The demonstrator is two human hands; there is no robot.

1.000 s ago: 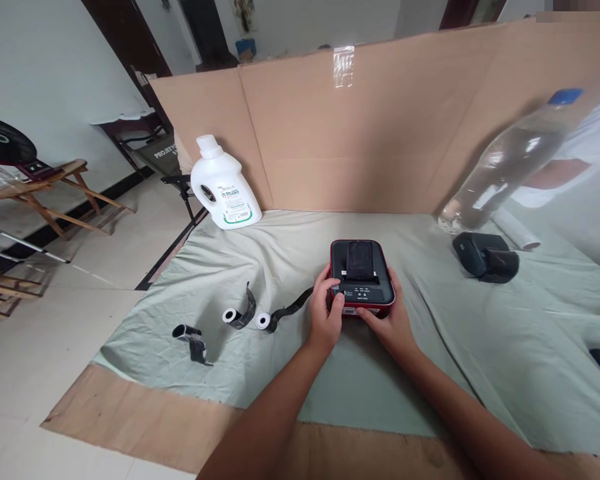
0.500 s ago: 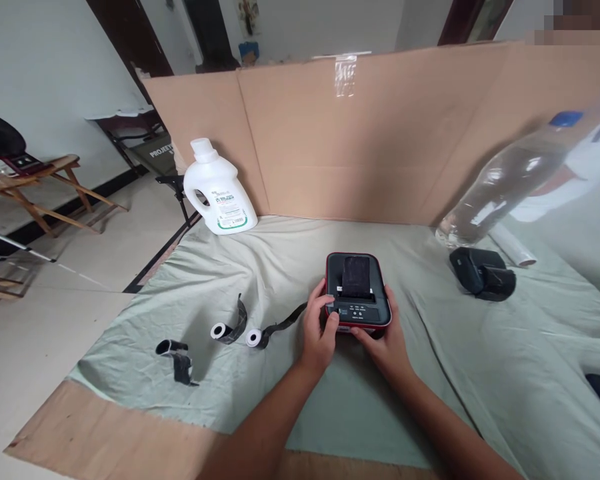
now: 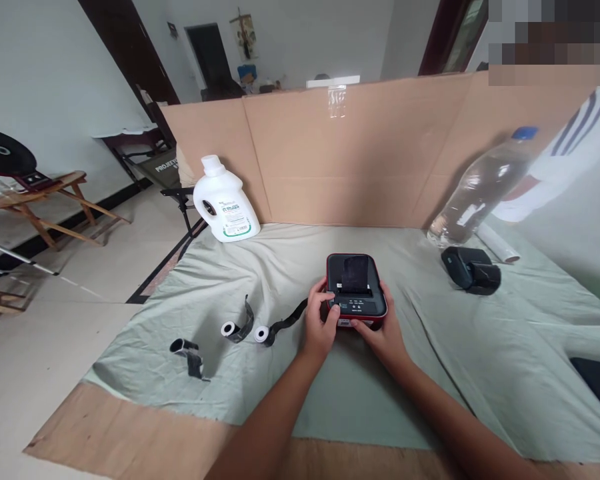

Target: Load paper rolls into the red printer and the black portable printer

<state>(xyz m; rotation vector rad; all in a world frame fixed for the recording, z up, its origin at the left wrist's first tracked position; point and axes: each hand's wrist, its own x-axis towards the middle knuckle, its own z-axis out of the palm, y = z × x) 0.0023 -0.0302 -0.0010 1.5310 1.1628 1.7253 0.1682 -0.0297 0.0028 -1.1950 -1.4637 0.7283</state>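
Observation:
A small black label printer (image 3: 357,305) with a red rim is on the green cloth in front of me, a dark strip of paper (image 3: 355,271) standing out of its slot. My left hand (image 3: 321,319) grips its left side, the thumb at the front near the buttons and a finger lying on the top. My right hand (image 3: 384,333) wraps the right side, with the thumb at the front lower edge. Left of the printer lies a roll of black paper (image 3: 263,335), its tail running toward my left hand. Two more black rolls, one (image 3: 236,331) beside it and one (image 3: 187,353) farther left, lie partly unrolled.
At the back left stands a white detergent bottle (image 3: 227,207) before a cardboard screen (image 3: 325,167). To the right are a large clear bottle (image 3: 480,187) with a blue cap, a white roll (image 3: 499,243) and a black device (image 3: 470,270). A person's striped sleeve (image 3: 577,133) shows at the far right.
The camera view has shifted slightly, so the background sits lower in the picture. Both hands still hold the printer in about the same place, with little visible finger movement.

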